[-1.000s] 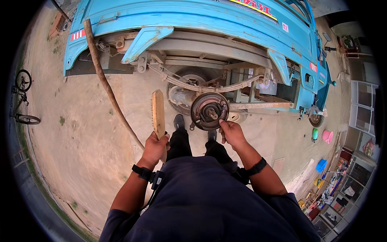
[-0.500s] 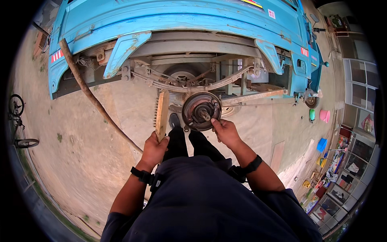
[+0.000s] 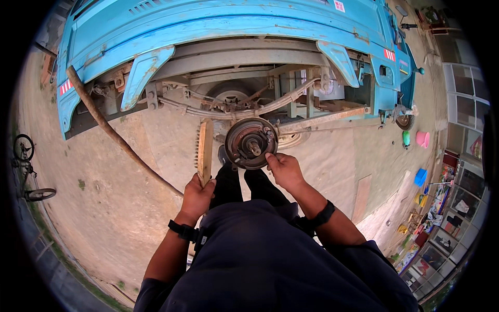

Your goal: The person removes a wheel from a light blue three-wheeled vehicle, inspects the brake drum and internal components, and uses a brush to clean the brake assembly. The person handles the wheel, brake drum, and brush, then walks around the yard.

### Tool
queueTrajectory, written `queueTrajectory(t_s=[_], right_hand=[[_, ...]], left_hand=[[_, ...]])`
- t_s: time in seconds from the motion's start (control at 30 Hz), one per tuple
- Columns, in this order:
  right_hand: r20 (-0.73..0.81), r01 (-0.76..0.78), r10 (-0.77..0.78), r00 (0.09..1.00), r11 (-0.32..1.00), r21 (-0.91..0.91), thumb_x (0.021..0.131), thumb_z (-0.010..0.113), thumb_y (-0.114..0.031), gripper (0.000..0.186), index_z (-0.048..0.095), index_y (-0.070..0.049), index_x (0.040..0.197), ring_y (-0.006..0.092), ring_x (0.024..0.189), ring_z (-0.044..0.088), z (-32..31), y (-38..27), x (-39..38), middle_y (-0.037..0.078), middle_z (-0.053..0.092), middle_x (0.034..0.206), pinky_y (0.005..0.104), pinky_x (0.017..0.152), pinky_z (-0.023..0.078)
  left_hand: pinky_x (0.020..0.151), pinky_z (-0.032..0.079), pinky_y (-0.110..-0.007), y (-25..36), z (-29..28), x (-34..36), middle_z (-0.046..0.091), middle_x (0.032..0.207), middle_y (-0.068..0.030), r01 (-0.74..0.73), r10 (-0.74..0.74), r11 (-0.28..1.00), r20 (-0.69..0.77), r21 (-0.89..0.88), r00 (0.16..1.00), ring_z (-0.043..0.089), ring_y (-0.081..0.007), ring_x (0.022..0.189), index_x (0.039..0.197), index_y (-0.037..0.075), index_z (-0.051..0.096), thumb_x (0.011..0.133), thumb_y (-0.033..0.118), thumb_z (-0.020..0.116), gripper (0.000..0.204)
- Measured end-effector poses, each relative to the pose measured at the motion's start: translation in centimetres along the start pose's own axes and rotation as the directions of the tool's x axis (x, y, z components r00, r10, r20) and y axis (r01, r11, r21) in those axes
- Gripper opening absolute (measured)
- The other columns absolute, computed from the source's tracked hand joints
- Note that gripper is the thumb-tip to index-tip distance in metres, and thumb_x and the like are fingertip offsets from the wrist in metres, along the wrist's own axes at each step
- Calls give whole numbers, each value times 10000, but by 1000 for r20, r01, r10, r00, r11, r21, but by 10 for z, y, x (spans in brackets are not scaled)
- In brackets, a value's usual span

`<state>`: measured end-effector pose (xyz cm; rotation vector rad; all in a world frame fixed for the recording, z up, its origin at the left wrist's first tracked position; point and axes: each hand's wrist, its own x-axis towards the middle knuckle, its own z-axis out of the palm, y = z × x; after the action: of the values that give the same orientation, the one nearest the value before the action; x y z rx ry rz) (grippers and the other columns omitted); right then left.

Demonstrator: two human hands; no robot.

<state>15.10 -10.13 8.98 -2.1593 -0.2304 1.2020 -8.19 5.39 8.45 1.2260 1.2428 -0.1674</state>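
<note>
My left hand (image 3: 196, 196) is closed round the lower end of a wooden wire brush (image 3: 206, 151). The brush stands nearly upright, its bristles facing left, just left of a round brake assembly (image 3: 243, 136) and apart from it. Rusty and dark, the assembly has curved shoes inside its rim and a stub shaft (image 3: 254, 147) sticking out of the middle. At its lower right edge, my right hand (image 3: 286, 171) pinches the rim with thumb and curled fingers. A leaf spring (image 3: 208, 113) runs behind the assembly, under a blue vehicle (image 3: 223, 36).
A long wooden pole (image 3: 117, 136) leans against the vehicle on the left. Farther left is a bicycle (image 3: 32, 171). A pink bucket (image 3: 422, 139), a blue container (image 3: 421, 177) and assorted goods stand by a building at right. My feet are below the brake assembly.
The whole view has shifted and tilted slightly, so the vehicle and brake assembly sit further left in it. Both hands keep their grips, and the brush stays beside the assembly.
</note>
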Motion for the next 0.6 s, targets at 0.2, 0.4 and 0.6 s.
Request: queueTrajectory(t_s=[0.2, 0.4, 0.6], right_hand=[[-37, 72, -73, 997, 997, -33, 991, 591, -395, 458, 653, -13, 747, 128, 464, 508, 3, 2, -1, 43, 565, 570, 307, 475, 418], [-47, 63, -65, 997, 997, -43, 991, 601, -380, 454, 628, -4, 739, 127, 425, 513, 4, 10, 3, 39, 543, 543, 303, 444, 422], [-66, 99, -104, 992, 992, -80, 1001, 589, -374, 454, 621, 0, 744, 136, 436, 546, 7, 15, 4, 45, 559, 556, 302, 456, 448]], left_hand=[[570, 517, -278, 0, 8, -2, 623, 748, -40, 2, -3, 999, -25, -43, 1000, 598, -113, 604, 1018, -4, 574, 952, 196, 672, 233], [569, 499, -269, 19, 21, -3, 609, 752, -32, -74, 68, 992, -62, -104, 996, 581, -100, 607, 1011, 1, 575, 954, 191, 671, 220], [575, 492, -270, 26, 24, -1, 603, 751, -26, -121, 109, 984, -98, -130, 989, 574, -94, 606, 996, 5, 572, 956, 188, 667, 210]])
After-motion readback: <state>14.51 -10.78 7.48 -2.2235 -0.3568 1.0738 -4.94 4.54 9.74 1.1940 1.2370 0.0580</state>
